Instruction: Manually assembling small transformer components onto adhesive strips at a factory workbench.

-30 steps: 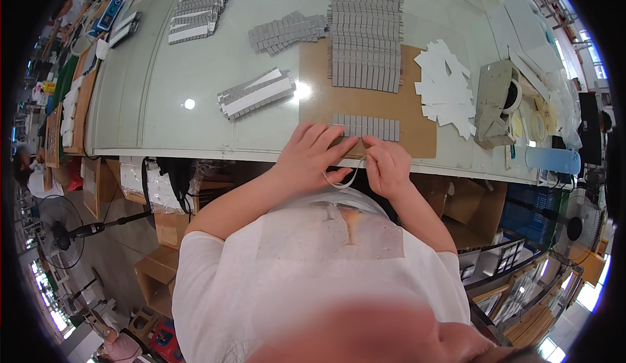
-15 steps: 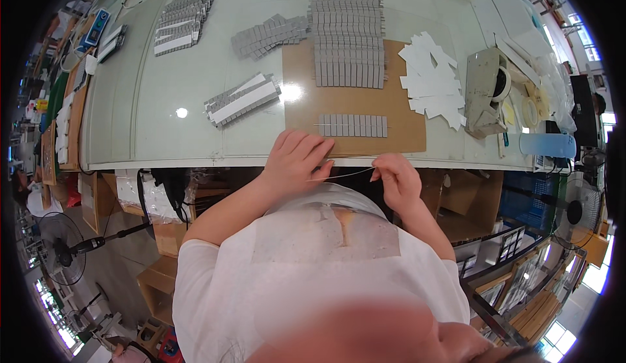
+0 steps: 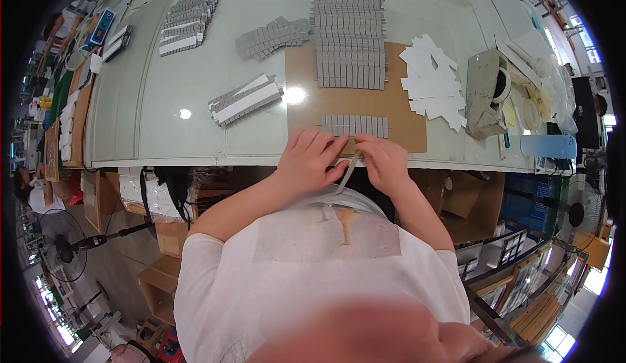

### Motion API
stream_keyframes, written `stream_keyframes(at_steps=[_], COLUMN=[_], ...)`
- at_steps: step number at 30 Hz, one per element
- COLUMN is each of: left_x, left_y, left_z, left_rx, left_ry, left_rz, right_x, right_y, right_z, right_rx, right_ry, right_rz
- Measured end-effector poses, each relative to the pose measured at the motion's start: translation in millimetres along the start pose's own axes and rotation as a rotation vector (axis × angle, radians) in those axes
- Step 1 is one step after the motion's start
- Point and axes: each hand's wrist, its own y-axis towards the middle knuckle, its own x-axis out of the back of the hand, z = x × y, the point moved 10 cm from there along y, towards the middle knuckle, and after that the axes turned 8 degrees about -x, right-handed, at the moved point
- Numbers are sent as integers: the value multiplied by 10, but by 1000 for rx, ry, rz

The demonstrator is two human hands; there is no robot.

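My right hand [image 3: 386, 166] pinches the upper end of a narrow pale strip [image 3: 348, 175] between thumb and fingers at the table's front edge. The strip slants down toward my shirt. Close beside it, my left hand [image 3: 312, 159] has its fingers stretched over the table edge and its thumb apart, with nothing visible in it. Just beyond both fingertips, a short row of grey blocks [image 3: 355, 125] lies on a brown cardboard sheet [image 3: 407, 138]. A thin line runs across the row and sticks out at its left end.
Behind the row stands a large stack of grey block rows [image 3: 349, 43]. Further grey rows with white strips [image 3: 246, 100] lie left. White paper pieces [image 3: 430, 82] and a tape dispenser [image 3: 486, 95] are on the right, near a blue translucent bottle [image 3: 548, 146].
The strip, earlier stretched sideways between my hands, now slants from my right hand. That hand has moved left and up, close to the left one, which shifted slightly right.
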Motion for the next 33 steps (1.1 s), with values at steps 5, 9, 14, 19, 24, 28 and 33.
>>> stream_keyframes(at_steps=[5,9,14,19,24,28,33], left_x=[-22,-35,-69,-90,-86,49,216], left_y=[24,24,35,31,22,25,-142], left_z=[-23,-19,-31,-24,-29,-13,220], left_rx=[-22,-21,-32,-23,-25,11,34], left_ry=[15,5,0,-2,-1,-68,-61], left_rz=[35,52,88,109,109,74,-27], right_x=[-32,-25,-2,-7,-5,64,162], right_y=[-4,-18,-24,-13,-20,-58,-292], right_z=[43,51,58,50,55,-81,-710], right_rx=[45,62,59,51,43,-4,-693], right_ry=[-72,-101,-101,-85,-74,66,825], right_rz=[1,-22,-43,-30,-31,-76,-67])
